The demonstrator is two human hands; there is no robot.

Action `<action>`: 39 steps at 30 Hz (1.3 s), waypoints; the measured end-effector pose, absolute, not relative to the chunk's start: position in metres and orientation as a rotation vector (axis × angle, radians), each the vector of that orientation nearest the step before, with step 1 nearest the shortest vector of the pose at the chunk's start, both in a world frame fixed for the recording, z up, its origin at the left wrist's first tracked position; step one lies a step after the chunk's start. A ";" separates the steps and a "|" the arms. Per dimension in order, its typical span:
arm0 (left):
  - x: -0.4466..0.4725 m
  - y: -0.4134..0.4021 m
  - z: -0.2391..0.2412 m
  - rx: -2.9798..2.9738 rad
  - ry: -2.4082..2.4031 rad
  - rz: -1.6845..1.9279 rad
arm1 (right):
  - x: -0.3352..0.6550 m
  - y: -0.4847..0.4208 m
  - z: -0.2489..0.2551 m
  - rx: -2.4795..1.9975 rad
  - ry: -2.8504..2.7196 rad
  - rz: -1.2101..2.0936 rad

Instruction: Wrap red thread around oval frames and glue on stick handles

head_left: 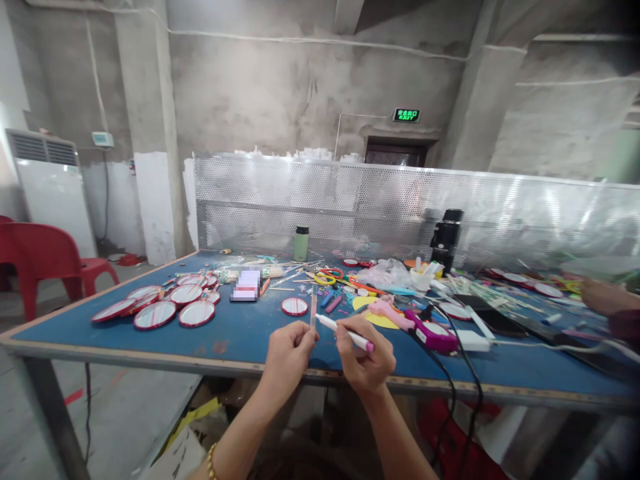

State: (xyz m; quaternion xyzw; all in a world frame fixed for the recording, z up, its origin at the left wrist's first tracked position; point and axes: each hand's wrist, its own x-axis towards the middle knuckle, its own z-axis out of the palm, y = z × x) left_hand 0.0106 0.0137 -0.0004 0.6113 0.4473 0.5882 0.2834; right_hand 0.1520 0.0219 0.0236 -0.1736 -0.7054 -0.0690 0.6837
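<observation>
Pinched between the thumb and fingers of my left hand (289, 352) is a thin, flat, pinkish stick (313, 309), held upright near the table's front edge. My right hand (369, 357) grips a white marker pen (345, 328) with a pink end, its tip pointing left and close to the stick. Whether the tip touches the stick I cannot tell. Just beyond my left hand lies a round white disc with a red rim (295, 306). A magenta and pink hot glue gun (433, 332) rests to the right of my right hand.
Several red-rimmed discs (197, 313) lie overlapping at the left of the blue table (240, 347). A phone (246, 285), green bottle (301, 244) and black flask (447, 241) stand or lie farther back. Black cables (470, 377) hang over the front edge. Another person's hand (605, 297) is at far right.
</observation>
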 end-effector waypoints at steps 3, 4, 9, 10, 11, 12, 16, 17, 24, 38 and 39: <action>0.010 0.013 0.000 1.641 1.209 1.567 | 0.152 0.022 0.024 -0.383 -1.585 -0.145; 0.010 0.013 0.000 1.644 1.211 1.566 | 0.152 0.022 0.024 -0.385 -1.580 -0.142; 0.011 0.013 0.001 1.641 1.204 1.574 | 0.152 0.024 0.024 -0.392 -1.585 -0.147; 0.011 0.013 0.000 1.637 1.200 1.577 | 0.152 0.025 0.024 -0.396 -1.578 -0.153; 0.011 0.013 0.000 1.632 1.198 1.578 | 0.152 0.025 0.024 -0.404 -1.571 -0.159; 0.011 0.013 0.000 1.629 1.197 1.576 | 0.152 0.025 0.024 -0.415 -1.572 -0.164; 0.011 0.014 0.000 1.630 1.201 1.567 | 0.151 0.026 0.024 -0.414 -1.579 -0.176; 0.011 0.014 0.000 1.632 1.202 1.565 | 0.151 0.026 0.024 -0.411 -1.570 -0.176; 0.011 0.014 -0.001 1.629 1.200 1.565 | 0.151 0.026 0.023 -0.413 -1.566 -0.178; 0.011 0.013 0.001 1.622 1.194 1.554 | 0.152 0.021 0.023 -0.397 -1.566 -0.164; 0.011 0.012 0.000 1.623 1.190 1.558 | 0.152 0.021 0.023 -0.400 -1.565 -0.163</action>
